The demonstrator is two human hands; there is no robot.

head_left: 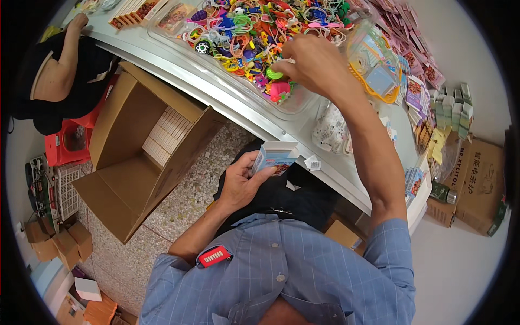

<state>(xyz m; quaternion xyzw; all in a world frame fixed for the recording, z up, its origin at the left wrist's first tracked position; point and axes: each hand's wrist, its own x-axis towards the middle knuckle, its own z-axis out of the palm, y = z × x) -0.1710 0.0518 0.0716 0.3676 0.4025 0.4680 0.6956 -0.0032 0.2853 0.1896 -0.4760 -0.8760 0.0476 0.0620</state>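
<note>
My left hand (241, 181) holds a small blue carton (275, 158) upright in front of my body, thumb across its front. The carton's white top flap stands up and its top is open. Above the near right part of a clear plastic tray (292, 108), my right hand (317, 65) reaches in with bent, closed fingers. Something pale shows by its fingertips, too small to name. Colourful small toys (249, 38) with loops fill the tray in a heap. A round green toy (274, 72) lies just below my right thumb.
A yellow basket (387, 98) with blue cards and a clear bag (330, 127) of small packets stand to the right. Pink packets (403, 32) pile behind. Below the table's left edge, a large open cardboard box (130, 151) holds rows of cartons. Another person's arm (62, 70) rests at far left.
</note>
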